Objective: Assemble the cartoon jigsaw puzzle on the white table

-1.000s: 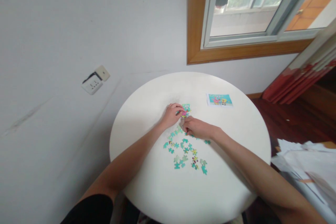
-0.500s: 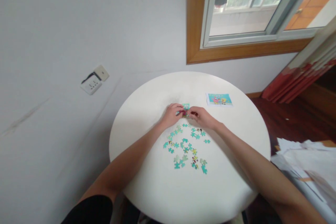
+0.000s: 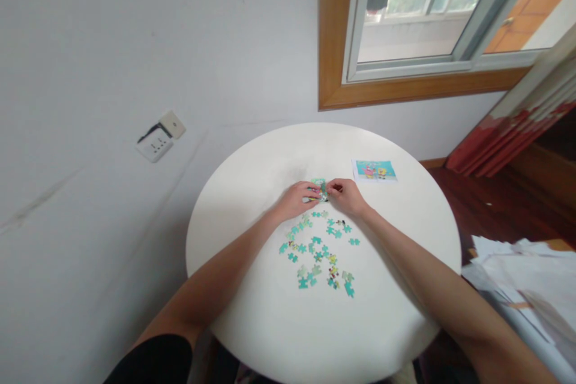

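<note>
On a round white table point(image 3: 252, 192) my left hand point(image 3: 294, 200) and my right hand point(image 3: 346, 197) meet over a small joined patch of jigsaw pieces point(image 3: 319, 182). Both hands have their fingertips pinched on that patch, the left from the left side, the right from the right. What the right fingers hold besides it is too small to tell. Several loose teal puzzle pieces point(image 3: 319, 252) lie scattered on the table just in front of the hands, toward me.
A small picture card point(image 3: 375, 170) with a teal cartoon print lies at the table's far right. The wall carries a loose socket plate point(image 3: 158, 139) at left. A window point(image 3: 418, 18) is above, a red curtain point(image 3: 504, 138) and white papers point(image 3: 522, 276) to the right.
My right hand has lifted from the loose pieces and moved up and away to the joined patch beside my left hand. The left hand has stayed on the patch.
</note>
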Available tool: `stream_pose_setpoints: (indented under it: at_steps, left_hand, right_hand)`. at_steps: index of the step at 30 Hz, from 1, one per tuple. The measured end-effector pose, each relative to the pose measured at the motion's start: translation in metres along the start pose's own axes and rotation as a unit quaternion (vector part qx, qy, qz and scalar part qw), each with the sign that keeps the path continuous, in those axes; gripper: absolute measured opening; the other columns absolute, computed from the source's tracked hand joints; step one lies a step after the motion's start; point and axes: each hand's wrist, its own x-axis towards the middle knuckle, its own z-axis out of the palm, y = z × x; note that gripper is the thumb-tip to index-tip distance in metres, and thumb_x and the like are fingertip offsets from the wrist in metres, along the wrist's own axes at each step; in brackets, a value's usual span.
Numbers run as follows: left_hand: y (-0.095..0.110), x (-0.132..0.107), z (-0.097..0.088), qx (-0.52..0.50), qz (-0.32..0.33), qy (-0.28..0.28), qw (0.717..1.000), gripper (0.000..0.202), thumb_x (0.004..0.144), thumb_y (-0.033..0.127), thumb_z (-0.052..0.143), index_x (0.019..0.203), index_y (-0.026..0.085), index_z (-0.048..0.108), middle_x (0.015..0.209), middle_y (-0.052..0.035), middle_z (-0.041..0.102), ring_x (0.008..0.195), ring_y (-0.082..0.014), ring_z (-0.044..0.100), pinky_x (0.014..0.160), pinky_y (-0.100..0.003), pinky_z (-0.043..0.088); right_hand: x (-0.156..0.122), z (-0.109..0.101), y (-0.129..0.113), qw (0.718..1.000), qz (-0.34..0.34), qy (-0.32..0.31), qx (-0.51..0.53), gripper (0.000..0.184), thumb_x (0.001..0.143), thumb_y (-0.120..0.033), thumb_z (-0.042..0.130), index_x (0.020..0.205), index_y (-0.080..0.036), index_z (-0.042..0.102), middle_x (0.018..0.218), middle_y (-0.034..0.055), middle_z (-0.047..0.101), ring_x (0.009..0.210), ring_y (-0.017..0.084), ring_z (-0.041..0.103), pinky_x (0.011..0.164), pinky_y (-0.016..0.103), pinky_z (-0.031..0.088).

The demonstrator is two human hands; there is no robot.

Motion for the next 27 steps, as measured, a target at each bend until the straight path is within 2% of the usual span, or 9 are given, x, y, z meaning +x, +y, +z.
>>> stream_pose_setpoints:
  at_steps: [4,8,12,23,27]
  left_hand:
    - [-0.002,0.000,0.001,0.001,0.012,0.006,1.000,0.016,0.087,0.028,0.070,0.101,0.027,0.077,0.119,-0.0048,0.070,0.111,-0.0211,0.064,0.101,-0.040,0.049]
    - [-0.004,0.000,0.002,-0.001,0.019,0.008,1.000,0.017,0.087,0.028,0.070,0.102,0.025,0.077,0.119,-0.0057,0.070,0.110,-0.0213,0.064,0.101,-0.039,0.049]
    - [-0.003,0.000,0.002,0.001,0.017,0.006,1.000,0.017,0.087,0.029,0.070,0.101,0.024,0.077,0.118,-0.0059,0.070,0.111,-0.0216,0.063,0.101,-0.039,0.049]
    - [-0.001,0.000,0.000,-0.002,0.014,0.010,1.000,0.016,0.086,0.028,0.071,0.100,0.024,0.077,0.118,-0.0057,0.070,0.110,-0.0215,0.064,0.100,-0.038,0.049]
    - [0.000,0.000,0.000,0.003,0.015,0.007,1.000,0.016,0.086,0.027,0.070,0.100,0.024,0.077,0.118,-0.0058,0.070,0.110,-0.0214,0.064,0.101,-0.038,0.049]
  right_hand:
    - [0.001,0.001,-0.001,0.999,-0.013,-0.026,-0.015,0.016,0.083,-0.021,0.058,0.083,-0.016,0.073,0.076,0.0035,0.072,0.068,0.015,0.061,0.069,0.025,0.046]
    - [0.002,0.002,-0.001,0.998,-0.023,-0.017,-0.051,0.017,0.083,-0.018,0.059,0.086,-0.018,0.076,0.083,0.0049,0.075,0.075,0.017,0.064,0.072,0.026,0.047]
    - [0.002,0.001,-0.003,0.999,-0.017,-0.018,-0.042,0.019,0.085,-0.017,0.059,0.087,-0.019,0.078,0.084,0.0048,0.076,0.076,0.018,0.066,0.072,0.026,0.048]
    - [-0.001,0.002,-0.013,0.989,-0.005,-0.015,-0.144,0.019,0.086,-0.016,0.062,0.093,-0.022,0.078,0.092,0.0041,0.073,0.082,0.017,0.063,0.075,0.026,0.045]
    - [-0.002,0.004,-0.016,0.988,0.006,-0.006,-0.156,0.013,0.084,-0.018,0.065,0.090,-0.021,0.076,0.090,0.0036,0.070,0.076,0.015,0.060,0.072,0.026,0.043]
